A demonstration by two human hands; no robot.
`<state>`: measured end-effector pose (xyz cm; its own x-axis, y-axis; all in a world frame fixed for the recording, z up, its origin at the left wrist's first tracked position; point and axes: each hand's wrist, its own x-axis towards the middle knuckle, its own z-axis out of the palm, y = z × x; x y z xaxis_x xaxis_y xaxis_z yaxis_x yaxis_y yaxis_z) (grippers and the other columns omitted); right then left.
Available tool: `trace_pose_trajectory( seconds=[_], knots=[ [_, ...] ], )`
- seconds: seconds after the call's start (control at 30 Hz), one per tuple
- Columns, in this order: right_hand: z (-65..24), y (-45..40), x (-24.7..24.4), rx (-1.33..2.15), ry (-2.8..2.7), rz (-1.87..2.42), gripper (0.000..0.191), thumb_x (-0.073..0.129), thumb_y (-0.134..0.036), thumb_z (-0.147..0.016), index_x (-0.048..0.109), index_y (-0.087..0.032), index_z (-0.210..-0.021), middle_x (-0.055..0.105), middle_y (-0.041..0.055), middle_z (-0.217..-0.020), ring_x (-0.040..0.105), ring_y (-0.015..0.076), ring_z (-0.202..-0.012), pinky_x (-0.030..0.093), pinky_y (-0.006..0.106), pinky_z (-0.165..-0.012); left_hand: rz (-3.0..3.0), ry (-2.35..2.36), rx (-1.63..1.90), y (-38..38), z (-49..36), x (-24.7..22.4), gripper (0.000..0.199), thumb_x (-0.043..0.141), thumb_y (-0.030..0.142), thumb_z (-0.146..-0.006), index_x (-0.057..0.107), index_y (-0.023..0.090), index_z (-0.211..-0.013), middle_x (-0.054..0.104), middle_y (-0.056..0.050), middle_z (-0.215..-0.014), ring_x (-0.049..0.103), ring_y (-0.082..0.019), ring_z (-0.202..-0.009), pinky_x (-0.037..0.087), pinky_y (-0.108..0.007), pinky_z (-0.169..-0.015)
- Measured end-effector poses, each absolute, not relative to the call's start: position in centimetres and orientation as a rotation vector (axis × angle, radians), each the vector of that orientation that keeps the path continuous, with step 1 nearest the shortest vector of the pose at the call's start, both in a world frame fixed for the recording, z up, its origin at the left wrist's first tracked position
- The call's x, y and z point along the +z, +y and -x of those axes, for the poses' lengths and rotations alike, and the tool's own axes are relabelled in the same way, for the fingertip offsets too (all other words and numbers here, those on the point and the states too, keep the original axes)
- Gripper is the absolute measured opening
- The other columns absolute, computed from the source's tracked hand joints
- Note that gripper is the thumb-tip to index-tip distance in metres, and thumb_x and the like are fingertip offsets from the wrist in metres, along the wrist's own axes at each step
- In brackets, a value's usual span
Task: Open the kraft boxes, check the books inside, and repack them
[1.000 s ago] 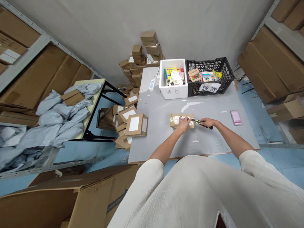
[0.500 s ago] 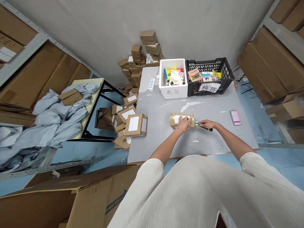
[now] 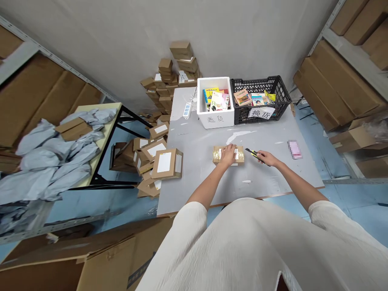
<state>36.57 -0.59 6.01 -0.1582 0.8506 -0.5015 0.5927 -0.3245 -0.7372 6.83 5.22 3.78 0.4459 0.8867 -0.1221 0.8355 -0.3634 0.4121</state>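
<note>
A small cardboard box [image 3: 216, 155], wrapped in clear tape and with a white label, lies on the grey table. My left hand [image 3: 228, 154] lies across its top and holds it, with the fingers at the far edge; the palm side is hidden. To the right, my right hand [image 3: 266, 158] is closed around a black and yellow utility knife [image 3: 254, 152]. Its blade end points up and left, a short gap away from the box's right end.
Behind stand a white bin [image 3: 220, 119] and a black crate [image 3: 281, 106], both holding books. A power strip [image 3: 187, 110] lies left of the bin. Parcels [image 3: 166, 163] pile up at the table's left edge. A pink blurred item [image 3: 294, 149] lies at right.
The knife has drawn away from the box's right end, leaving a gap. My left hand has shifted on the box and lies flatter across it. The whole view has swung slightly.
</note>
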Motion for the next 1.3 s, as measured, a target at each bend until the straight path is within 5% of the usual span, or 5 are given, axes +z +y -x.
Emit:
trace_pose_trajectory(
  seconds=[0.13,0.37,0.63,0.9,1.3],
  knots=[
    [-35.7,-1.5,6.1,1.150,-2.064,1.811,0.044,0.050,-0.048,-0.111,0.071,-0.030,-0.145,0.076,0.0080,-0.118,0.070,0.0250,-0.105,0.055,0.034,-0.094,-2.267,1.441,0.079,5.8,-7.0,3.2,0.064,0.061,0.015,-0.096,0.047,0.028,-0.157,0.051,-0.016,-0.161,0.040,-0.033,-0.156,0.030,-0.056,-0.126],
    [-34.5,-1.6,5.4,0.785,-2.434,1.822,0.050,0.058,-0.037,-0.108,0.066,-0.031,-0.157,0.069,0.0130,-0.127,0.067,0.0287,-0.114,0.051,0.034,-0.097,-2.209,1.553,-0.079,7.0,-7.9,3.5,0.044,0.066,0.023,-0.097,0.061,0.028,-0.140,0.059,-0.016,-0.149,0.048,-0.035,-0.145,0.036,-0.056,-0.118],
    [-34.4,-1.5,4.7,0.801,-2.393,1.832,0.050,0.057,-0.037,-0.108,0.065,-0.030,-0.158,0.068,0.0133,-0.126,0.067,0.0289,-0.113,0.051,0.036,-0.101,-2.372,1.463,0.095,4.8,-7.1,2.7,0.062,0.049,0.027,-0.106,0.042,0.029,-0.168,0.054,-0.019,-0.162,0.041,-0.037,-0.158,0.030,-0.058,-0.126],
    [-34.2,-2.2,3.5,0.678,-2.294,1.888,0.053,0.048,-0.039,-0.110,0.062,-0.027,-0.160,0.068,0.0152,-0.129,0.064,0.0311,-0.117,0.051,0.042,-0.106,-2.354,1.542,0.141,3.8,-7.0,1.3,0.060,0.039,0.029,-0.109,0.043,0.026,-0.169,0.049,-0.017,-0.172,0.036,-0.033,-0.165,0.027,-0.054,-0.131],
    [-34.6,-1.1,2.0,0.877,-1.773,2.008,0.046,0.057,-0.045,-0.104,0.068,-0.023,-0.142,0.070,0.0142,-0.133,0.065,0.0318,-0.126,0.053,0.042,-0.109,-2.266,1.496,0.157,3.3,-5.4,1.1,0.074,0.050,0.049,-0.107,0.032,0.025,-0.174,0.032,-0.015,-0.182,0.021,-0.031,-0.172,0.016,-0.055,-0.139]
  ],
)
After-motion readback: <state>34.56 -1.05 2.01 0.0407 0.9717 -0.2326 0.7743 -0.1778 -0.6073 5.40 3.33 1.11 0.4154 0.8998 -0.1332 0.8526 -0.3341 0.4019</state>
